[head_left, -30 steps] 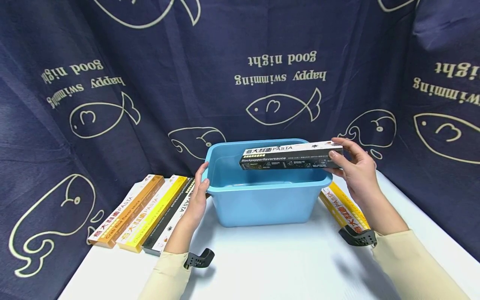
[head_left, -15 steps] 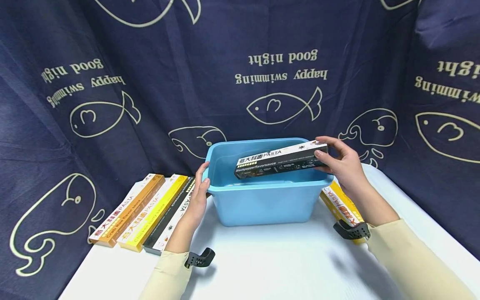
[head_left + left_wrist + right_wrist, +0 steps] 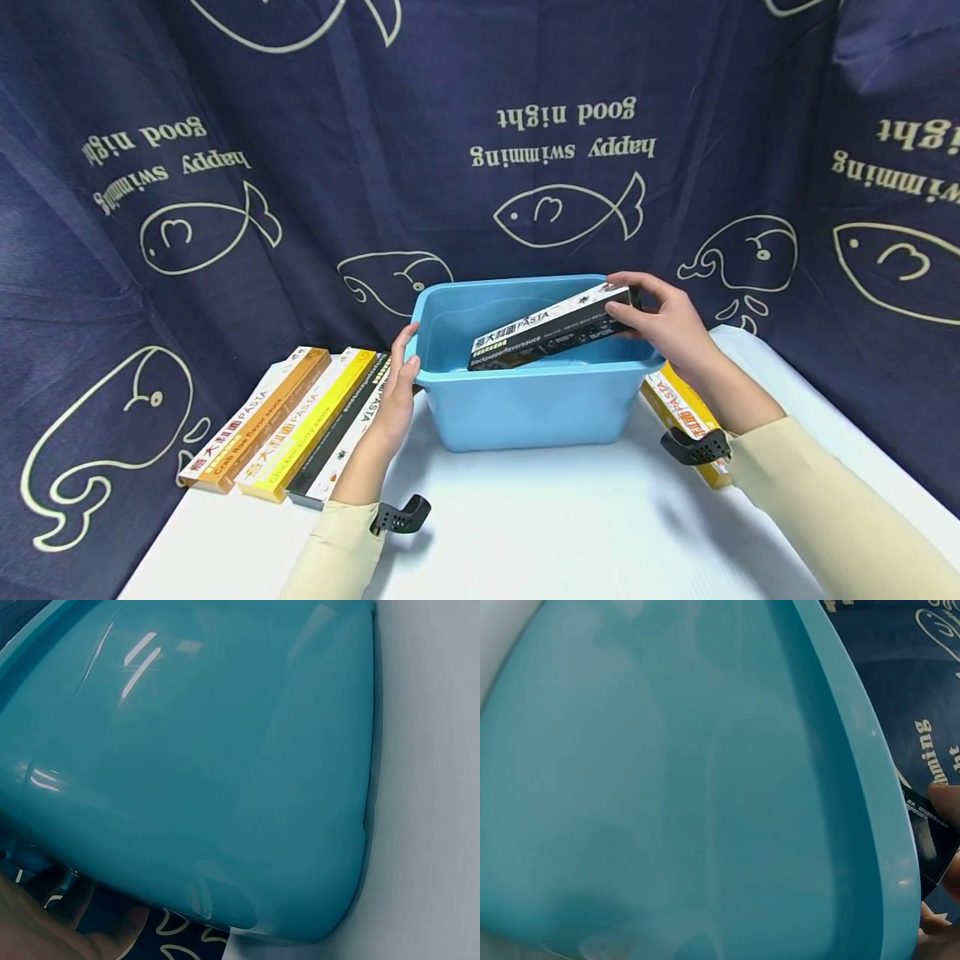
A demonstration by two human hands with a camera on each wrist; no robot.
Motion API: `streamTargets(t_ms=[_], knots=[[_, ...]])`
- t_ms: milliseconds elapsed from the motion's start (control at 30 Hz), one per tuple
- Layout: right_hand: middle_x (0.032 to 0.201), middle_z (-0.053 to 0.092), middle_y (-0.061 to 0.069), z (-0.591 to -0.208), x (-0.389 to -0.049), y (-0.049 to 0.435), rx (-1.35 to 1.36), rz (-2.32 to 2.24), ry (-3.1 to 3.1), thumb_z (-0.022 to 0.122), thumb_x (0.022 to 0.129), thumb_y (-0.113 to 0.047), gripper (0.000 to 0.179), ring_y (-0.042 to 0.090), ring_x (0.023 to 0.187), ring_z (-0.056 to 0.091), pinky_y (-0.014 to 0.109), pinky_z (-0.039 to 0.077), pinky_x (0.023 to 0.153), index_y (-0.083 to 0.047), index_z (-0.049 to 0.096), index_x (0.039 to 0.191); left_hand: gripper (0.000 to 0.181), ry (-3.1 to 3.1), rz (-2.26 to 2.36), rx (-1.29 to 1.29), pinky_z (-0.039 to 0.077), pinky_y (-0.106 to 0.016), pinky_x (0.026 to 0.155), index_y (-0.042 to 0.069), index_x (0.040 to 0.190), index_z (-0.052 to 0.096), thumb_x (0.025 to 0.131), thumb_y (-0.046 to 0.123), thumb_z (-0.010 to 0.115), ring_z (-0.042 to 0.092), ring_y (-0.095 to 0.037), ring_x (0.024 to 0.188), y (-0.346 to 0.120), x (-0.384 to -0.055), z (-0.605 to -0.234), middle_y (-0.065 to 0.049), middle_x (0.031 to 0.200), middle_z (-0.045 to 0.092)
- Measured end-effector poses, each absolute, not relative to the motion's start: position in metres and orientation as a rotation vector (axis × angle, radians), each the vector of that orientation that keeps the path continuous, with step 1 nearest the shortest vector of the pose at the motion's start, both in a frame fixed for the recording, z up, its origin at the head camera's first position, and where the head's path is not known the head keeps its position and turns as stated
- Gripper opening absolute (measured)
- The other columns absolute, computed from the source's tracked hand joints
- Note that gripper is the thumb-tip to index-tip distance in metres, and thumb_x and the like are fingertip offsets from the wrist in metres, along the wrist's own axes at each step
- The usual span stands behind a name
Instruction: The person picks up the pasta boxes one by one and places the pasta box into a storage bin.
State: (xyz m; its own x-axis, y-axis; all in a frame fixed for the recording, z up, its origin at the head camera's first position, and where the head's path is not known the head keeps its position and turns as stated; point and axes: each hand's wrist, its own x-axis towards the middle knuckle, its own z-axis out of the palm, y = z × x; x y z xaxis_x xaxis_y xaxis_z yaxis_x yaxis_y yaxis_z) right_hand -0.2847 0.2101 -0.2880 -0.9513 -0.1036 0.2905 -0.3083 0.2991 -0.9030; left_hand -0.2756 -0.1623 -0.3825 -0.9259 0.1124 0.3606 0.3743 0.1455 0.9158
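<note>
In the head view, a light blue plastic bin (image 3: pixel 528 410) stands upright on the white table. My right hand (image 3: pixel 670 323) pinches the right end of a black-and-white pasta box (image 3: pixel 546 333), thumb in front and fingers over the top. The box slants down to the left, its lower left end inside the bin. Its held end is near the right rim; a corner of the pasta box (image 3: pixel 932 836) also shows in the right wrist view. My left hand (image 3: pixel 394 402) grips the bin's left rim. The bin wall (image 3: pixel 202 772) fills most of the left wrist view.
Left of the bin lie an orange pasta box (image 3: pixel 258 421), a yellow pasta box (image 3: pixel 311 425) and another black-and-white pasta box (image 3: pixel 341 446), side by side. A yellow pasta box (image 3: pixel 686 408) lies right of the bin, partly under my right arm. A navy fish-print curtain (image 3: pixel 420 150) hangs behind.
My right hand has moved left and slightly up with the black pasta box. The box has tilted, its left end dropping into the bin. My left hand has stayed at the rim.
</note>
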Motion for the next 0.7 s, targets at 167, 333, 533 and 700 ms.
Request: streamTargets(t_ms=[167,333,533,700], knots=[[0.13,0.053,0.001,-0.288,-0.289,0.209,0.384,1.689,-2.443,0.071,0.093,-0.028,0.047,0.008,0.098,0.062,0.024,0.06,0.078,-0.017,0.057,0.137,0.059,-2.22,-1.858,-0.479,0.012,-0.069,0.119,0.032,0.156,0.018,0.099,0.042,0.028,0.017,-0.032,0.153,-0.163,-0.275,-0.383,-0.003,0.167,0.014],[0.138,0.051,0.007,-0.289,-0.292,0.21,0.393,1.603,-2.531,0.07,0.094,-0.032,0.048,0.011,0.1,0.061,0.024,0.06,0.079,-0.018,0.056,0.138,0.058,-2.231,-1.861,-0.468,0.015,-0.069,0.118,0.037,0.155,0.018,0.099,0.046,0.027,0.019,-0.031,0.152,-0.162,-0.274,-0.384,-0.001,0.166,0.016],[0.148,0.046,0.008,-0.289,-0.295,0.211,0.423,1.58,-2.593,0.07,0.094,-0.032,0.05,0.016,0.107,0.061,0.033,0.061,0.084,-0.017,0.055,0.139,0.058,-2.242,-1.862,-0.467,0.015,-0.07,0.118,0.039,0.155,0.017,0.099,0.048,0.027,0.019,-0.032,0.153,-0.161,-0.272,-0.384,0.0,0.167,0.015],[0.156,0.038,0.009,-0.287,-0.3,0.21,0.478,1.576,-2.626,0.069,0.094,-0.029,0.05,0.026,0.115,0.061,0.042,0.06,0.087,-0.015,0.053,0.14,0.058,-2.229,-1.861,-0.468,0.015,-0.069,0.118,0.036,0.156,0.018,0.099,0.046,0.028,0.019,-0.031,0.152,-0.161,-0.272,-0.382,-0.001,0.166,0.016]])
